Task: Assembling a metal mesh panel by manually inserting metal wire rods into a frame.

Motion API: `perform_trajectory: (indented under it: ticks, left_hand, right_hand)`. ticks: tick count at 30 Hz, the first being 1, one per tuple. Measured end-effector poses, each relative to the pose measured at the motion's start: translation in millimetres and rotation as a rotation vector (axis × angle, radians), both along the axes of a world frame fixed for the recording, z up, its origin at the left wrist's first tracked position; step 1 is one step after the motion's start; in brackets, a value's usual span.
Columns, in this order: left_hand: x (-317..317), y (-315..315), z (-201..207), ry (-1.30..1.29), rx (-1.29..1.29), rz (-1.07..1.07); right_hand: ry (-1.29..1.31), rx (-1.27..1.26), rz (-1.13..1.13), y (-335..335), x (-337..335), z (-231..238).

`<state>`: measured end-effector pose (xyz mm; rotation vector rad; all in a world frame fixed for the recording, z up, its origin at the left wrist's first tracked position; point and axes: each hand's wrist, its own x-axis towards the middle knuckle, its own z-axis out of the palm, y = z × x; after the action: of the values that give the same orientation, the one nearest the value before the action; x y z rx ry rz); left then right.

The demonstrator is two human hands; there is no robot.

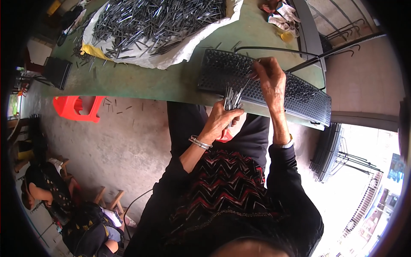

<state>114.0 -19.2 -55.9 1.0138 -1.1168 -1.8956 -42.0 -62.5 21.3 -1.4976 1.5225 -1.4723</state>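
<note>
My left hand (221, 118) is closed round a bundle of thin dark metal strips (233, 97), which stand roughly upright out of the fist. Above and to the right, my right hand (270, 77) pinches one thin strip (245, 84) between thumb and fingertips, over the perforated tray. That long black perforated tray (214, 77) lies along the table's near edge, full of small holes. Strips stand densely in its right part. A black wire frame (274, 50) arches over the tray's far side.
A white sack (160, 64) piled with loose metal strips (150, 25) covers the far part of the green table (141, 81). Gloves (284, 19) lie at the far right. A red stool (77, 109) stands on the floor at left. Other people (85, 227) sit at lower left.
</note>
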Motion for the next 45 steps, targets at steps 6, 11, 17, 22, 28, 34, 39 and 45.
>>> perform_trajectory:
  ticks: [6, 11, 17, 22, 28, 34, 39, 45]
  left_hand:
    - [-2.7, 2.8, 3.2, 0.015, 0.042, 0.015]
    - [-0.6, 3.4, 5.5, 0.029, 0.072, 0.057]
    - [-2.0, 2.3, 4.4, 0.092, 0.081, 0.079]
    - [-1.8, 2.9, 9.4, 0.139, 0.090, 0.070]
    - [-3.4, 4.7, 18.5, 0.072, 0.036, 0.052]
    - [-5.3, 8.2, 15.5, 0.089, 0.018, 0.002]
    - [-5.7, 11.0, 14.0, 0.157, 0.042, 0.000]
    - [0.7, 8.7, 15.5, 0.157, 0.066, -0.006]
  right_hand:
    - [0.102, -0.084, -0.176, -9.7, -4.0, -26.7]
    - [0.224, -0.078, -0.209, -12.4, -1.8, -38.7]
    - [0.685, -0.242, -0.204, -14.9, -1.6, -31.5]
    - [0.641, -0.145, -0.165, -6.8, -13.0, -29.9]
    - [0.257, 0.130, -0.039, 16.7, -15.1, -12.3]
    - [0.362, -0.118, -0.136, 0.1, -17.5, -17.5]
    - [0.543, -0.081, -0.155, -14.1, -5.0, -19.4]
    - [0.625, -0.179, -0.117, -15.6, -8.6, -25.7]
